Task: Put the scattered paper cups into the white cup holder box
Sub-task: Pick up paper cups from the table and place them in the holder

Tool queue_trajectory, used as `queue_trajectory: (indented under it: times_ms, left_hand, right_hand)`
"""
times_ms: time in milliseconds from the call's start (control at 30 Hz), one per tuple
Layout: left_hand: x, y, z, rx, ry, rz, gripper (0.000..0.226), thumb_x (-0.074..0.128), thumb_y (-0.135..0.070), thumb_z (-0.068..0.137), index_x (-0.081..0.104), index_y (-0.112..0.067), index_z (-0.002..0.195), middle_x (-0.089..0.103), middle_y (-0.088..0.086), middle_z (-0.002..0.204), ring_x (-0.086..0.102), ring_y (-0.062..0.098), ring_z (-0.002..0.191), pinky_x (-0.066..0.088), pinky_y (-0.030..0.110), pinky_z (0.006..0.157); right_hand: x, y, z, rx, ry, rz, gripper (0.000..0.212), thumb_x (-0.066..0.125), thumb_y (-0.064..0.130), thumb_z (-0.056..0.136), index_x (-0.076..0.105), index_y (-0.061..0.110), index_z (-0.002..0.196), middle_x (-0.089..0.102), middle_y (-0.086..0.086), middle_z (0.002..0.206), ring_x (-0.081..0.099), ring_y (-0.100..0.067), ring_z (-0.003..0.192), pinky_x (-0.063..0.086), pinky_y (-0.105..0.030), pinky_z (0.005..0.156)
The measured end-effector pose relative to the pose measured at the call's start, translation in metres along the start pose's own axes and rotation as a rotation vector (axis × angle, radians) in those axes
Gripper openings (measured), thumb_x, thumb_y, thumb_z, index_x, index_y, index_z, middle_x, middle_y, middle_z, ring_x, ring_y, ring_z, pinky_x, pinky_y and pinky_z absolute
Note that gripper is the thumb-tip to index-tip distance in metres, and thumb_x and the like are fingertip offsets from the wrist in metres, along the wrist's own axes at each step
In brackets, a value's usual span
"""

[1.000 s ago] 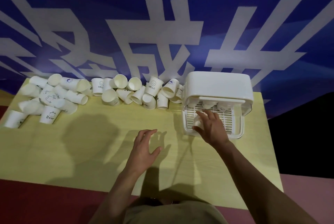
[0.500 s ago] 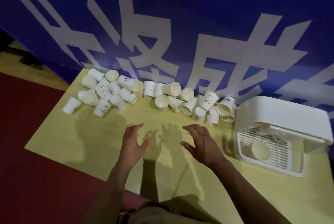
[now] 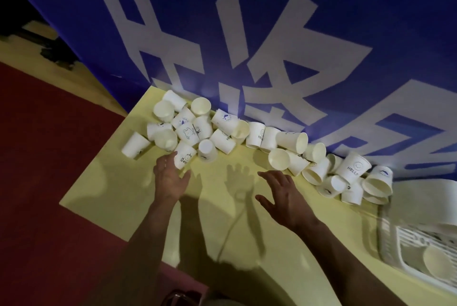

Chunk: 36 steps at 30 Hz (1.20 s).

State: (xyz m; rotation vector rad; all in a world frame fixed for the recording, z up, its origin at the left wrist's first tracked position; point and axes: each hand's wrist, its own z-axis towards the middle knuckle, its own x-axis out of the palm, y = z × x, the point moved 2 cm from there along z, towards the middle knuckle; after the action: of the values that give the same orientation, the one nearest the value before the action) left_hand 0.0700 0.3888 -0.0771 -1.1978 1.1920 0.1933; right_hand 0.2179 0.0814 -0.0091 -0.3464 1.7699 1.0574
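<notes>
Both hands are empty now, with fingers spread: the right hand (image 3: 284, 197) has left the white cup holder box (image 3: 420, 209), far to its right, where one cup (image 3: 436, 262) lies on the grid. The left hand (image 3: 170, 177) almost touches the "Bear" cup (image 3: 184, 157). Scattered paper cups (image 3: 262, 135) lie just beyond the fingers on the surface (image 3: 247, 231). One delivery looks finished; I judge the next pick begins.

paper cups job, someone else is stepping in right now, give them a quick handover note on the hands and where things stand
Left hand: open, holding nothing, fingertips at the Bear cup.
Right hand: open, holding nothing, over the table.
Scattered paper cups: piled along the table's far edge against the blue banner.
White cup holder box: at the right edge.
Done: one cup in the box.
Left: all the rest.
</notes>
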Motion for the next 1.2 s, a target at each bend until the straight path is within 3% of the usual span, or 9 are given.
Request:
queue_trajectory:
  times_ms: [233, 400, 533, 633, 733, 867, 1000, 1067, 1200]
  left_hand:
    - [0.026, 0.009, 0.028, -0.008, 0.034, 0.018, 0.081, 0.086, -0.020, 0.074, 0.046, -0.005, 0.143, 0.048, 0.025, 0.132, 0.048, 0.047, 0.116, 0.043, 0.054, 0.096]
    - [0.036, 0.005, 0.028, -0.010, -0.002, -0.044, 0.071, 0.061, -0.029, 0.080, 0.045, -0.009, 0.147, 0.051, 0.021, 0.132, 0.047, 0.042, 0.121, 0.035, 0.052, 0.107]
    - [0.039, 0.014, 0.028, 0.016, 0.011, -0.054, 0.072, 0.062, -0.038, 0.078, 0.048, -0.009, 0.142, 0.055, 0.016, 0.123, 0.052, 0.038, 0.109, 0.042, 0.045, 0.092]
    - [0.044, 0.027, 0.019, 0.048, 0.037, -0.021, 0.082, 0.059, -0.047, 0.076, 0.042, -0.006, 0.144, 0.056, 0.017, 0.119, 0.051, 0.036, 0.105, 0.041, 0.042, 0.092]
    - [0.041, 0.033, 0.003, 0.014, 0.069, -0.095, 0.095, 0.058, -0.057, 0.072, 0.035, -0.012, 0.152, 0.055, 0.016, 0.114, 0.048, 0.030, 0.107, 0.038, 0.035, 0.094]
    - [0.029, 0.029, -0.014, 0.032, 0.078, -0.188, 0.094, 0.058, -0.059, 0.078, 0.025, -0.024, 0.159, 0.051, 0.011, 0.123, 0.047, 0.023, 0.109, 0.032, 0.031, 0.096]
    - [0.026, 0.027, -0.016, 0.077, 0.115, -0.164, 0.095, 0.058, -0.058, 0.081, 0.020, -0.021, 0.159, 0.061, 0.003, 0.118, 0.060, 0.021, 0.104, 0.025, 0.022, 0.095]
    - [0.022, 0.025, -0.016, 0.070, 0.122, -0.181, 0.097, 0.059, -0.059, 0.080, 0.018, -0.024, 0.160, 0.059, 0.005, 0.125, 0.059, 0.022, 0.107, 0.030, 0.025, 0.097]
    - [0.015, 0.020, -0.021, 0.040, 0.146, -0.291, 0.101, 0.069, -0.053, 0.076, 0.015, -0.035, 0.160, 0.054, -0.001, 0.133, 0.057, 0.018, 0.112, 0.049, 0.048, 0.098]
  right_hand:
    - [0.008, 0.006, 0.047, -0.007, 0.003, -0.062, 0.065, 0.072, 0.038, 0.093, 0.046, 0.021, 0.150, 0.051, -0.011, 0.140, 0.048, -0.033, 0.122, 0.050, -0.046, 0.097]
    - [0.030, 0.009, 0.099, 0.010, 0.095, -0.035, 0.068, 0.053, 0.051, 0.094, 0.037, 0.022, 0.155, 0.052, -0.015, 0.140, 0.050, -0.035, 0.126, 0.048, -0.051, 0.103]
    - [0.050, 0.016, 0.142, 0.023, 0.139, -0.073, 0.073, 0.065, 0.037, 0.093, 0.034, 0.021, 0.157, 0.051, -0.023, 0.141, 0.054, -0.042, 0.123, 0.050, -0.052, 0.101]
    - [0.064, 0.016, 0.169, 0.017, 0.145, -0.133, 0.082, 0.069, 0.030, 0.089, 0.023, 0.024, 0.157, 0.051, -0.026, 0.142, 0.056, -0.044, 0.120, 0.054, -0.059, 0.095]
    - [0.073, 0.013, 0.185, 0.017, 0.134, -0.169, 0.087, 0.070, 0.022, 0.088, 0.024, 0.023, 0.161, 0.056, -0.028, 0.126, 0.059, -0.045, 0.104, 0.056, -0.057, 0.086]
    - [0.081, 0.018, 0.198, 0.056, 0.172, -0.286, 0.094, 0.068, 0.034, 0.096, 0.004, 0.037, 0.164, 0.054, -0.024, 0.130, 0.058, -0.036, 0.113, 0.054, -0.050, 0.093]
    - [0.089, 0.021, 0.212, 0.081, 0.165, -0.331, 0.094, 0.064, 0.051, 0.097, -0.005, 0.044, 0.161, 0.051, -0.026, 0.143, 0.058, -0.039, 0.126, 0.056, -0.055, 0.095]
    - [0.093, 0.022, 0.218, 0.074, 0.169, -0.359, 0.087, 0.062, 0.048, 0.099, 0.000, 0.043, 0.161, 0.055, -0.023, 0.141, 0.059, -0.038, 0.125, 0.056, -0.054, 0.093]
    - [0.093, 0.026, 0.220, 0.089, 0.160, -0.350, 0.064, 0.056, 0.041, 0.103, 0.018, 0.037, 0.154, 0.061, -0.020, 0.125, 0.064, -0.037, 0.112, 0.057, -0.050, 0.085]
